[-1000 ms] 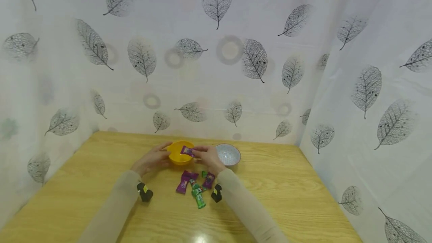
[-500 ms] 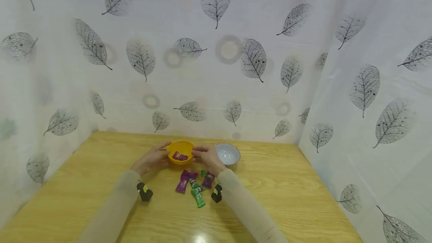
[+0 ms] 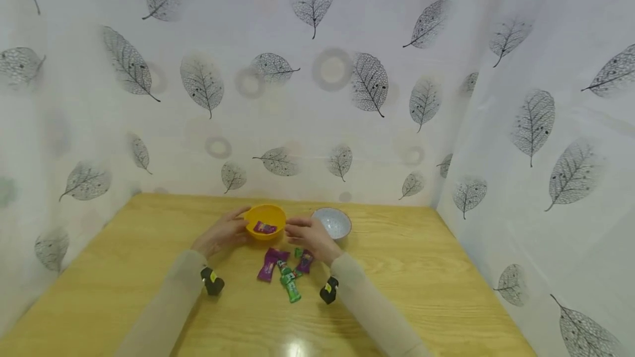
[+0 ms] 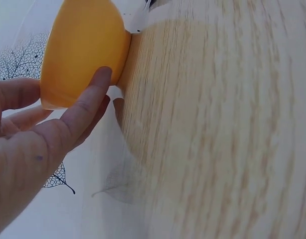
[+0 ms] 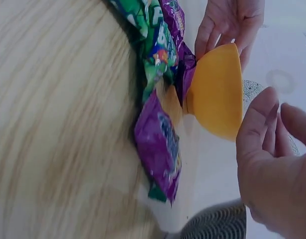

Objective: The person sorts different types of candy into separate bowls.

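Observation:
A yellow bowl stands near the back of the table with a purple-wrapped candy inside. My left hand holds it at its left side; in the left wrist view the fingers lie along its outer wall, with the thumb at the rim. Just right of the bowl, my right hand has nothing in it, and the right wrist view shows its loosely bent fingers apart from the yellow wall. In front of the bowl lie purple-wrapped candies and green-wrapped candies.
A pale patterned bowl stands behind and right of my right hand. Another purple candy lies beside the green ones. Leaf-print sheets rise along the back and sides of the wooden table.
The purple candy has left my right hand and now lies in the yellow bowl. My right hand has drawn back slightly to the right; the left hand stays at the bowl.

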Demonstrator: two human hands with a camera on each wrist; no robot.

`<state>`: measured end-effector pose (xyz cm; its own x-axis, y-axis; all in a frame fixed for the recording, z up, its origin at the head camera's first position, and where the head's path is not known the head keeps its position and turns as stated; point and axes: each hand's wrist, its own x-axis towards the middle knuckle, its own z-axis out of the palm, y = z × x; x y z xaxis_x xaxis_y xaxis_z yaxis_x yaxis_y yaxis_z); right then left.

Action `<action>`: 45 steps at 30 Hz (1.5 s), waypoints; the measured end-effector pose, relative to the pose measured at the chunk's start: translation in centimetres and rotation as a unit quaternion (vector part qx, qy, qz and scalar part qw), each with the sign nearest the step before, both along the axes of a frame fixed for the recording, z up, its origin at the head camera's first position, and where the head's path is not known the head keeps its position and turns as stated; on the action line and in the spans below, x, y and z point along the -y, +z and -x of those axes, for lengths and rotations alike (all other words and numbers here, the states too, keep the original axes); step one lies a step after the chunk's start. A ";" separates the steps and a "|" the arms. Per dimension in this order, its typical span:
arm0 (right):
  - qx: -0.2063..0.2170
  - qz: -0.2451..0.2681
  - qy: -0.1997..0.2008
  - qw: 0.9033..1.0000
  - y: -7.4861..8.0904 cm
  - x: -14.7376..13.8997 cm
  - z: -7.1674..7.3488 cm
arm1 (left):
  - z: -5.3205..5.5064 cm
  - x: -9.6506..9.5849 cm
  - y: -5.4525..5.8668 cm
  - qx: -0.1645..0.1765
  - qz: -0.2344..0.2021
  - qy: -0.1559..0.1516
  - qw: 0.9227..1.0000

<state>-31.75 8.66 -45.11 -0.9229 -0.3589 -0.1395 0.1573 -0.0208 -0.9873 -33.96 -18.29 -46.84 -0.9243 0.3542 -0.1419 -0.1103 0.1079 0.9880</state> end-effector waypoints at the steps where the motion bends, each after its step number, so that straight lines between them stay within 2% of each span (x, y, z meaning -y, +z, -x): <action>1: -0.005 -0.007 0.008 1.000 0.0 -0.3 -0.1 | 0.0 0.0 0.0 0.001 0.002 -0.001 1.000; 5: -0.031 -0.065 0.048 0.996 -0.2 -1.8 -0.7 | -0.2 -0.1 -0.1 0.007 0.007 0.001 1.000; 9: -0.043 -0.096 0.077 0.991 -0.4 -3.1 -1.3 | -0.3 -0.1 0.0 0.012 0.007 0.008 1.000; 13: -0.046 -0.104 0.076 0.991 -0.6 -4.3 -1.7 | -0.2 -0.2 0.3 0.005 0.008 0.005 1.000; 17: -0.052 -0.138 0.068 0.987 -0.9 -5.3 -2.0 | -0.3 -0.2 0.4 0.007 0.006 0.005 1.000; 21: -0.047 -0.168 0.081 0.981 -1.1 -5.9 -2.4 | -0.3 -0.1 0.4 0.006 0.009 0.006 1.000; 28: -0.050 -0.181 0.106 0.976 -1.3 -6.2 -2.4 | -0.2 0.0 0.5 0.010 0.010 0.001 1.000; 35: -0.063 -0.193 0.104 0.974 -1.5 -6.5 -2.2 | -0.2 -0.1 0.5 0.013 0.016 0.001 1.000; 40: -0.073 -0.230 0.115 0.964 -1.5 -6.5 -2.5 | 0.0 -0.1 0.5 0.013 0.012 0.001 1.000; 45: -0.090 -0.276 0.122 0.949 -1.3 -6.4 -2.9 | 0.1 0.0 0.4 0.012 0.011 -0.004 1.000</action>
<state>-28.84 15.10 -46.45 -0.8480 -0.4833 -0.2176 -0.0806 0.5235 -0.8482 -34.09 -18.26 -46.44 -0.9181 0.3576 -0.1712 -0.1325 0.1300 0.9826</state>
